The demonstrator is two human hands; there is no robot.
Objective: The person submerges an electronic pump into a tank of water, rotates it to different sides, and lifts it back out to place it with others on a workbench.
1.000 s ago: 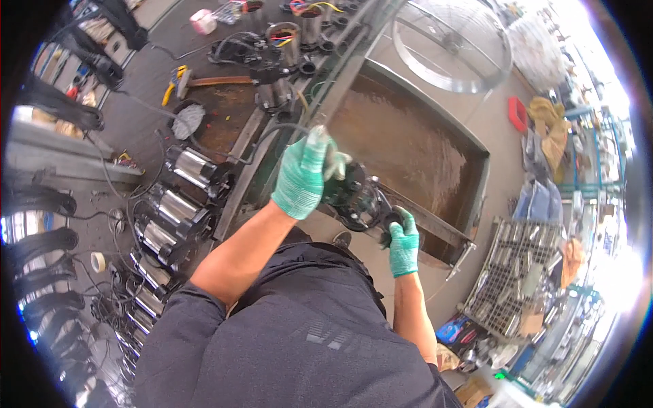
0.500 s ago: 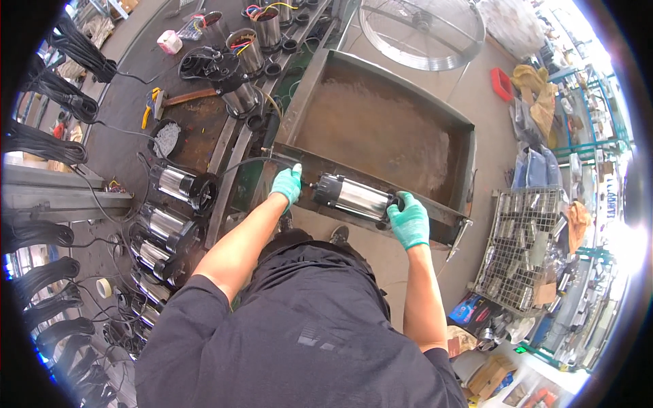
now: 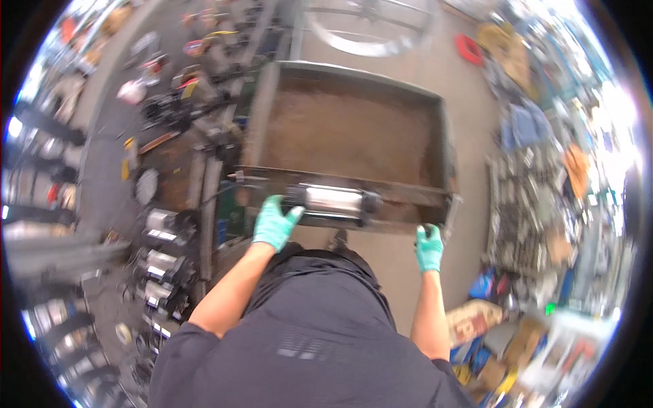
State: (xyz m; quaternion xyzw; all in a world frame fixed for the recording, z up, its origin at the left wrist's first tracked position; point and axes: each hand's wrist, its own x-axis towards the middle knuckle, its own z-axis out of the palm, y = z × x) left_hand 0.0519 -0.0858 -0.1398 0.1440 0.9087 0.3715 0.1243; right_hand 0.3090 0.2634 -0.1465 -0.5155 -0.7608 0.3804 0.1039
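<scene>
A silver and black cylindrical motor (image 3: 333,202) lies across the front rim of a large rusty metal tray (image 3: 354,136). My left hand (image 3: 274,222), in a green glove, grips the motor's left end. My right hand (image 3: 428,247), also gloved green, is off the motor, just below the tray's front right corner with its fingers apart and nothing in it. Both forearms come up from my dark shirt at the lower edge. The picture is blurred.
Several similar motors (image 3: 160,262) stand in a row at the left. Tools and parts lie on a workbench (image 3: 170,109) at upper left. A round wire guard (image 3: 367,27) lies beyond the tray. Wire racks (image 3: 530,204) and cardboard boxes (image 3: 476,319) fill the right.
My right hand has let go of the motor's right end and dropped toward the tray's right corner. The motor now rests on the rim, and my left hand stays on it.
</scene>
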